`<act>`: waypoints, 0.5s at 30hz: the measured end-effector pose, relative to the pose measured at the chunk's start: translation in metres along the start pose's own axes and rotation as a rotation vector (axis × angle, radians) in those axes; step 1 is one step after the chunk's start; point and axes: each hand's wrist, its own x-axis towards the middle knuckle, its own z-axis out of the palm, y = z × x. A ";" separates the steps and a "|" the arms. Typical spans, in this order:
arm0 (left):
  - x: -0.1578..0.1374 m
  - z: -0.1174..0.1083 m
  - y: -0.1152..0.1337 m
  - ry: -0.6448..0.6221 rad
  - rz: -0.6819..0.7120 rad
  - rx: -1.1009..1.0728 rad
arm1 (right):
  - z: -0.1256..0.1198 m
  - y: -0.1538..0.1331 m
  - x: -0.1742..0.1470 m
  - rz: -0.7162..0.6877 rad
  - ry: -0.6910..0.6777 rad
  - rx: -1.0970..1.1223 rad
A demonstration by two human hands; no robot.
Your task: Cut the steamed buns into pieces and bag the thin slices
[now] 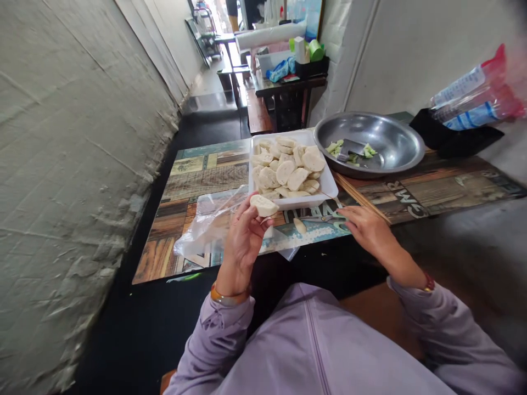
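Note:
Between the thumb and fingers of my left hand (242,236) is a pale, oval food slice (264,206), held over the front edge of a white tray (293,205). Many similar slices (285,171) are heaped in that tray. My right hand (370,233) is closed at the tray's front right corner, its fingertips pinching what looks like a thin bamboo skewer (329,197). Scissors (319,218) lie on the table just left of those fingers, partly hidden by them. Beside the scissors rests a small pale piece (300,226).
A bundle of bamboo skewers (362,198) lies right of the tray. Behind it stands a steel bowl (387,140) with green pieces and a flat blade-like object. Clear plastic bags (209,219) spread at left. A black holder (453,134) with packets is far right.

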 end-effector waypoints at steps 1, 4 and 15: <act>0.000 0.001 0.000 -0.002 -0.017 0.009 | 0.001 -0.002 0.001 0.016 0.036 0.012; 0.000 0.004 0.000 -0.011 -0.053 0.042 | -0.006 -0.016 0.002 0.047 0.044 0.145; 0.011 0.014 0.005 -0.029 -0.099 0.050 | -0.086 -0.061 0.010 0.242 -0.110 0.973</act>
